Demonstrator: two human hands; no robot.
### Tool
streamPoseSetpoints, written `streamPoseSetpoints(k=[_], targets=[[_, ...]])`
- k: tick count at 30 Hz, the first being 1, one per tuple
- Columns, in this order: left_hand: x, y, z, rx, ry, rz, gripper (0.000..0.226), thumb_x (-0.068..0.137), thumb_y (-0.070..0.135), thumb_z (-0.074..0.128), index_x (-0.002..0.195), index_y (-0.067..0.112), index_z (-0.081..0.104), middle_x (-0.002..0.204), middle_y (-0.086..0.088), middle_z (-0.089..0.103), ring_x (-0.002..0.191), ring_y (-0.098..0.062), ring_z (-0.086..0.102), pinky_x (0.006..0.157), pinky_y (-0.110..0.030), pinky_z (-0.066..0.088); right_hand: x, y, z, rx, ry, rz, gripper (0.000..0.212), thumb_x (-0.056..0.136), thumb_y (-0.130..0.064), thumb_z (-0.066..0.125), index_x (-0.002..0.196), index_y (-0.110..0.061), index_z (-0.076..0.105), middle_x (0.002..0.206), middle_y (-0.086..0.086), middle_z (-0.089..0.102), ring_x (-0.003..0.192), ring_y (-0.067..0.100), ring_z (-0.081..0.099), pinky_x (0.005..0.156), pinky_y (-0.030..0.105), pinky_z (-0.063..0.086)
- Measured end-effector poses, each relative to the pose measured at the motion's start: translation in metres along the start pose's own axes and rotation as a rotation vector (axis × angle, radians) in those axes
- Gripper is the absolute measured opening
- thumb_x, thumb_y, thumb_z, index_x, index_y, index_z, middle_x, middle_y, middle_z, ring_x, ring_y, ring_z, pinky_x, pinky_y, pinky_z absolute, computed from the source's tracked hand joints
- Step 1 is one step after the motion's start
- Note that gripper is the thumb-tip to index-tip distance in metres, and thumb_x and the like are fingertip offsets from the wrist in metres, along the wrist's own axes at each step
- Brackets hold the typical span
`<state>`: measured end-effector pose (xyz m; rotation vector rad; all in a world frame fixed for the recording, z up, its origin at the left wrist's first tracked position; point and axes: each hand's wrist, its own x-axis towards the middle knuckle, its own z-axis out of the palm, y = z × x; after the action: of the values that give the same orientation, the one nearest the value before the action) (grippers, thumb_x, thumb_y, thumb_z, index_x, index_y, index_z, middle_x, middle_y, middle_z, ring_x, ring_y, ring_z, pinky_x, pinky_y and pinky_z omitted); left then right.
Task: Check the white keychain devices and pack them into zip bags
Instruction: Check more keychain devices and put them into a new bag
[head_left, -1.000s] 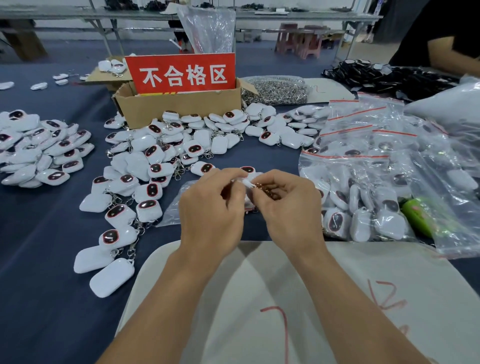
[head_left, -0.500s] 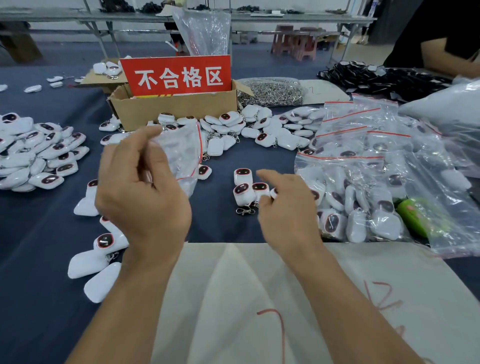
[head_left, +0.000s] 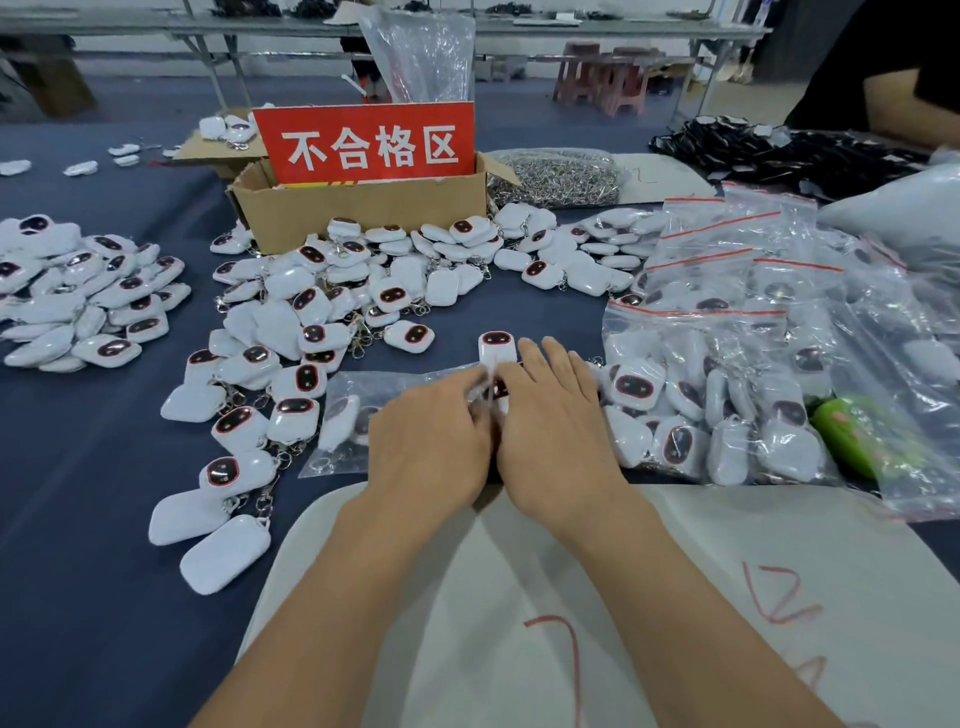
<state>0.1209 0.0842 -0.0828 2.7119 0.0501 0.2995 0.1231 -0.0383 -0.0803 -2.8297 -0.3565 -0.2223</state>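
The zip bag (head_left: 358, 387), in the air a moment ago, now lies flat on the surface (head_left: 78, 493) with one white keychain device (head_left: 338, 422) inside; left hand (head_left: 431, 441) pinches its mouth; right hand (head_left: 550, 426), fingers straight, covers the loose devices (head_left: 497, 345); filling looks underway.

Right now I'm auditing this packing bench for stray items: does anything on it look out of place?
Yes. A bright green object lies among the filled zip bags on the right, seen through clear plastic. Everything else packed there is white-cased, so it stands out. Whether it sits inside a bag or under one cannot be told.
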Motion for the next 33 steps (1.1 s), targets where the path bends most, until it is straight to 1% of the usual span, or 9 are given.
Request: streamPoseSetpoints(k=[3,7,10,13,15,20,24,28,33], targets=[[0.003,-0.004,-0.002,0.096,0.010,-0.035,0.023,0.097,0.028,0.043,0.107,0.033,0.064,0.101,0.000,0.073,0.096,-0.028,0.064,0.069,-0.036,0.034,-0.003,-0.003,-0.001,0.009,0.097,-0.009,0.035,0.092,-0.023,0.054,0.127,-0.021,0.052,0.135,-0.003,0.054,0.139,0.022,0.038,0.124,0.035,0.003],[0.003,-0.005,-0.006,0.063,0.051,-0.075,0.014,0.094,0.027,0.050,0.095,0.027,0.064,0.094,0.000,0.070,0.093,-0.030,0.063,0.067,-0.036,0.033,-0.008,-0.004,-0.004,0.067,0.150,0.004,0.041,0.074,-0.014,0.067,0.111,-0.025,0.054,0.102,-0.008,0.058,0.102,0.020,0.055,0.101,0.032,0.031],[-0.004,0.003,-0.007,-0.132,0.216,-0.041,0.019,0.093,0.044,0.059,0.095,0.032,0.074,0.096,0.007,0.061,0.091,-0.020,0.060,0.070,-0.032,0.034,-0.008,-0.001,-0.007,0.391,0.246,0.078,0.040,0.079,-0.005,0.068,0.107,-0.029,0.054,0.103,-0.011,0.056,0.088,0.006,0.055,0.072,0.026,0.037],[-0.007,0.007,-0.009,-0.439,0.387,0.097,0.026,0.095,0.044,0.059,0.108,0.032,0.078,0.099,0.010,0.055,0.090,-0.006,0.052,0.075,-0.023,0.036,-0.007,-0.001,-0.014,0.835,0.359,0.139,0.041,0.086,-0.006,0.071,0.113,-0.035,0.058,0.097,-0.018,0.065,0.083,0.001,0.064,0.069,0.013,0.045],[-0.008,0.009,-0.009,-0.544,0.367,0.142,0.027,0.094,0.041,0.060,0.114,0.031,0.076,0.098,0.013,0.056,0.091,-0.003,0.054,0.079,-0.012,0.038,-0.007,-0.003,-0.018,1.037,0.339,0.197,0.054,0.083,-0.006,0.076,0.118,-0.042,0.056,0.094,-0.020,0.070,0.074,0.008,0.070,0.064,0.021,0.055],[-0.002,0.010,-0.005,-0.740,0.250,0.103,0.023,0.090,0.034,0.064,0.106,0.049,0.073,0.092,0.020,0.067,0.092,-0.005,0.064,0.084,-0.023,0.049,-0.006,-0.001,-0.020,1.182,0.221,0.257,0.040,0.080,0.001,0.074,0.105,-0.030,0.068,0.088,-0.002,0.079,0.078,0.028,0.077,0.075,0.051,0.064],[0.002,0.006,-0.006,-0.880,0.213,0.052,0.023,0.089,0.027,0.070,0.103,0.043,0.078,0.096,0.017,0.076,0.095,-0.015,0.072,0.091,-0.050,0.055,-0.003,0.004,-0.024,1.425,0.077,0.287,0.028,0.091,0.004,0.064,0.106,-0.018,0.074,0.092,0.012,0.079,0.085,0.024,0.078,0.074,0.039,0.065],[0.002,0.006,-0.007,-0.921,0.183,0.015,0.024,0.084,0.024,0.073,0.100,0.040,0.080,0.086,0.009,0.076,0.083,-0.018,0.072,0.083,-0.050,0.058,-0.002,0.007,-0.023,1.500,0.049,0.315,0.028,0.099,0.001,0.053,0.100,-0.011,0.078,0.095,0.013,0.078,0.085,0.022,0.075,0.075,0.033,0.063],[0.000,0.008,-0.007,-0.973,0.140,-0.011,0.025,0.081,0.022,0.077,0.103,0.033,0.082,0.086,0.001,0.078,0.085,-0.028,0.072,0.085,-0.052,0.058,-0.002,0.007,-0.019,1.349,0.175,0.313,0.029,0.096,-0.005,0.058,0.092,-0.019,0.083,0.091,0.011,0.079,0.095,0.042,0.072,0.086,0.059,0.060]])
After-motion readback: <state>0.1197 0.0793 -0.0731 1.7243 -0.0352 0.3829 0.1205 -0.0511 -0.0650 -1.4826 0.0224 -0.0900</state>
